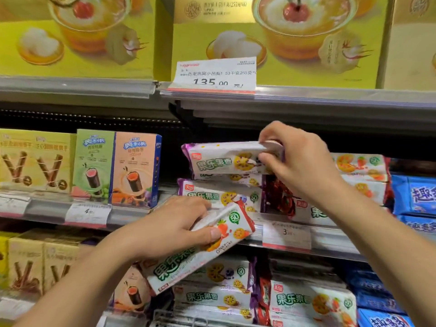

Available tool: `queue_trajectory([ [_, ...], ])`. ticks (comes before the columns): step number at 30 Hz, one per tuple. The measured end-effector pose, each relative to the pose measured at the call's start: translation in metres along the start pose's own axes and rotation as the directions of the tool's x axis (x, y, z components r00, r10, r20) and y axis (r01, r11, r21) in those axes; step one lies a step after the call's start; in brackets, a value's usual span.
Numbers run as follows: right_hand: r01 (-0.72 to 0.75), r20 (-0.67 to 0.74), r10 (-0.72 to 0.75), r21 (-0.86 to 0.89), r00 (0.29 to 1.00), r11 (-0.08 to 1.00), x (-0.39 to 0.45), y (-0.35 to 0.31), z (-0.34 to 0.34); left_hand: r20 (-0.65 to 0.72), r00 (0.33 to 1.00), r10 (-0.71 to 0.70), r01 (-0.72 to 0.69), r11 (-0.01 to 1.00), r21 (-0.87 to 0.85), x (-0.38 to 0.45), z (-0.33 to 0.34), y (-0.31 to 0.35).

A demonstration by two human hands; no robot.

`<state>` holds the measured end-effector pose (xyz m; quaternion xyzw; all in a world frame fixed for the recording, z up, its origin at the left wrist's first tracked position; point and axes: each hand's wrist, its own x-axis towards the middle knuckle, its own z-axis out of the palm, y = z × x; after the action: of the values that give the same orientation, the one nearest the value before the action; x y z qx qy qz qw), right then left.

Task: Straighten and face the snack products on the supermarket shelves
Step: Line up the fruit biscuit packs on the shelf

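While gripped: pack (224, 159) under right hand (299, 159)

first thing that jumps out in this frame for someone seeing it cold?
Two hands at centre, each gripping a white biscuit pack: the right hand pinches the end of a purple-edged pack atop the middle-shelf stack, the left hand holds a red-edged pack tilted in front of the shelf edge. Above, big yellow gift boxes fill the top shelf, with a 135.00 price tag on the rail.
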<state>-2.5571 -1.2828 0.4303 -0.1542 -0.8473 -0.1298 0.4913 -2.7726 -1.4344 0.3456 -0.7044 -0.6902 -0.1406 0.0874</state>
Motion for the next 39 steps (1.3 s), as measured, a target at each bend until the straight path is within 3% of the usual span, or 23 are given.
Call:
queue_trajectory([
  [5,-0.053,0.226,0.075,-0.102,0.971,0.993,0.041,0.002,0.037,0.001,1.000,0.015,-0.015,1.000,-0.018,-0.003,-0.001,0.001],
  [10,-0.053,0.487,0.195,-0.290,0.851,0.956,0.051,0.003,0.061,-0.003,1.000,0.011,-0.011,1.000,-0.024,-0.006,-0.002,0.004],
  [12,-0.032,0.493,0.198,-0.325,0.847,0.945,0.051,-0.002,0.064,0.004,1.000,0.005,-0.005,1.000,-0.008,-0.006,-0.001,0.004],
  [16,0.039,0.397,0.085,-0.294,0.914,0.955,0.039,-0.006,0.057,0.006,1.000,-0.004,0.004,1.000,-0.011,-0.005,0.001,0.002],
  [21,-0.008,0.117,0.003,0.040,0.993,0.999,-0.024,-0.006,0.030,-0.067,0.997,-0.024,0.025,1.000,0.012,-0.008,0.007,0.009],
  [25,-0.152,0.077,0.133,0.364,0.988,0.919,-0.096,-0.013,0.014,-0.132,0.991,-0.004,0.014,0.997,0.074,-0.015,0.023,0.034],
  [29,-0.377,0.255,0.278,0.615,0.926,0.693,-0.160,-0.018,0.001,-0.233,0.969,0.087,-0.062,0.991,0.115,-0.016,0.043,0.071],
  [34,-0.497,0.277,0.430,0.653,0.859,0.572,-0.222,-0.013,-0.005,-0.220,0.971,0.093,-0.085,0.995,0.046,-0.019,0.078,0.111],
  [39,-0.593,0.255,0.645,0.709,0.720,0.382,-0.270,0.001,-0.003,-0.350,0.934,-0.079,0.040,0.992,-0.119,-0.027,0.135,0.129],
])
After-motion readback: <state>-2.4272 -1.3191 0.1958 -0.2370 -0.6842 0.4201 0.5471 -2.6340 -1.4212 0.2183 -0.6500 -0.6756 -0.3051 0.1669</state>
